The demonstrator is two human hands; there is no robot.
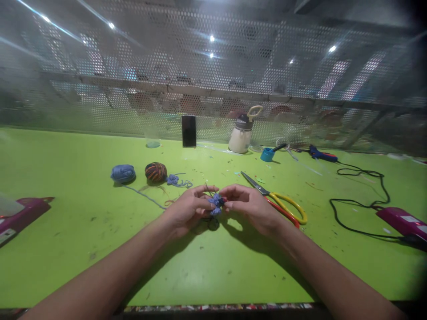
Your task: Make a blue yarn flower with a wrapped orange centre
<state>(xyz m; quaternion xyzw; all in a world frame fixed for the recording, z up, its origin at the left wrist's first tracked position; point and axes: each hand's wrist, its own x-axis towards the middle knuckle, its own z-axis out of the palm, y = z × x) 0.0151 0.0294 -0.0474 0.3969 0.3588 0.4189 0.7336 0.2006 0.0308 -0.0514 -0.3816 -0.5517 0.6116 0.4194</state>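
Note:
My left hand [190, 206] pinches the left side of a small blue yarn flower [215, 205], held up over the middle of the green table. On its other side, the fingertips of my right hand [248, 204] are closed on the flower's dark, reddish part. Some dark strands hang beneath it. A ball of blue yarn [122, 173] lies to the left, its strand running toward my left hand. Beside it sits a multicoloured yarn ball [156, 172], and a second blue yarn flower [172, 179] with loose tails lies just right of that.
Scissors [267, 191] with yellow and red handles lie by my right hand. Farther back stand a phone [188, 131], a bottle [240, 135] and a blue tape roll [267, 154]. A glue gun [322, 154] and black cord [333, 213] lie right. Perforated metal rises behind.

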